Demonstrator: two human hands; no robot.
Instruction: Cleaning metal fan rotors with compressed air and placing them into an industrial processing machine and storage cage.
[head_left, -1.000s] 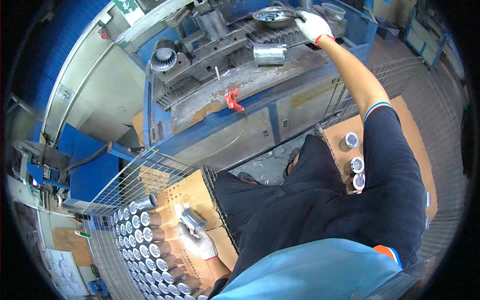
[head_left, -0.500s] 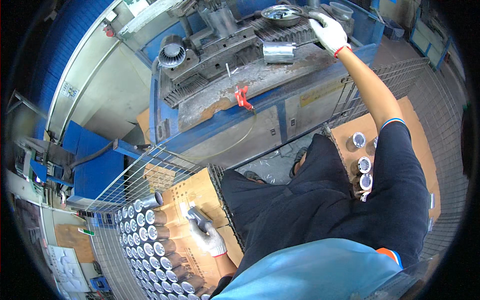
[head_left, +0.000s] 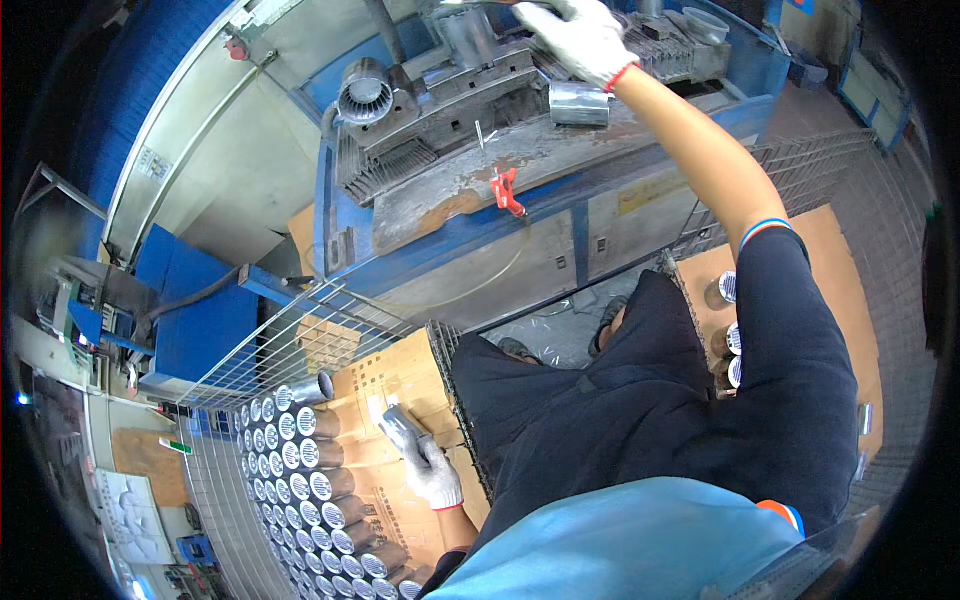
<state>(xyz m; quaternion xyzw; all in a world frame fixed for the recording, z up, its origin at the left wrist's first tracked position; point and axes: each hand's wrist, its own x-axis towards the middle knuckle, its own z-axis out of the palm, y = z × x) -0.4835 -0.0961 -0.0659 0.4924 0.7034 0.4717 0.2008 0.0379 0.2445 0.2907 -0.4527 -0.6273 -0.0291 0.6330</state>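
One smooth, silvery-grey metal cylinder (head_left: 400,427), shiny along its side, sits tilted in the gloved left hand (head_left: 433,472), which grasps its near end. Left of that hand are rows of cylinders with slotted ends (head_left: 320,487). Far ahead, the gloved right hand (head_left: 582,45) reaches over a worn bench (head_left: 550,145); its grip I cannot tell.

A ribbed blue wall (head_left: 132,95) stands beside a pale panel (head_left: 215,165) at the left, while bright scraps (head_left: 550,353) litter the grey floor (head_left: 566,332).
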